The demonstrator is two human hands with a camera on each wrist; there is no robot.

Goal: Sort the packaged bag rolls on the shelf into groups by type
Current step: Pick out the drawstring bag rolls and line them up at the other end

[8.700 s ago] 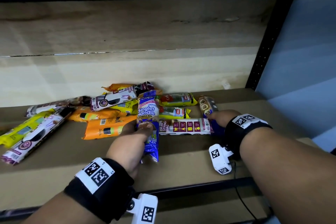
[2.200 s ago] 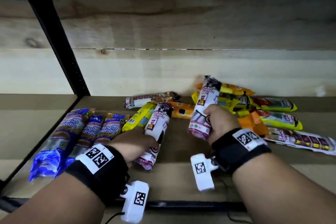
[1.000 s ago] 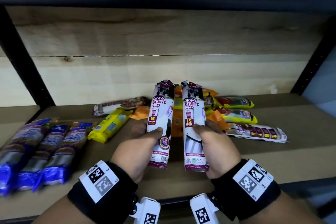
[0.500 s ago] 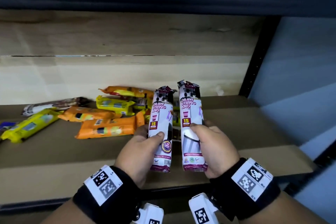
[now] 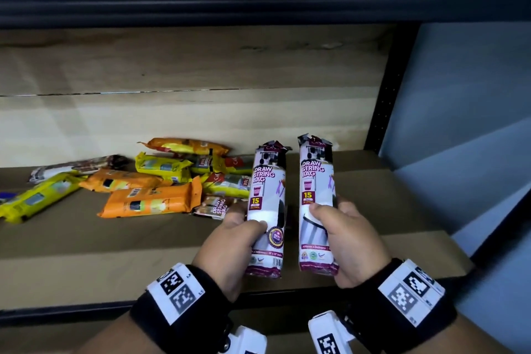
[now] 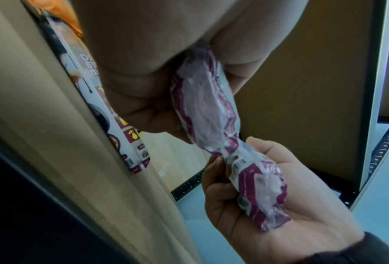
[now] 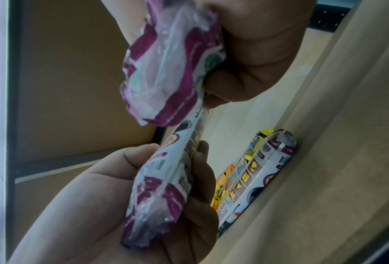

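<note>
While the left hand point(image 5: 230, 250) grips one white drawstring roll point(image 5: 268, 204) and the right hand point(image 5: 349, 241) grips a second point(image 5: 316, 181), both packs stand upright side by side above the shelf point(image 5: 388, 210). Behind them lie three orange packs point(image 5: 149, 201), a third drawstring pack point(image 5: 215, 208) and several yellow ones point(image 5: 163, 164), jumbled together.

The two draw string rolls point(image 5: 268, 204) point(image 5: 317, 195) at centre frame are white with maroon lettering, maroon ends and a red patch marked 15. Left of them lie plain orange packs point(image 5: 149, 201) and yellow packs point(image 5: 162, 165), on a tan shelf point(image 5: 115, 264). Both wristbands point(image 5: 178, 296) point(image 5: 411, 293) are black with black-and-white square-code tags.
</note>
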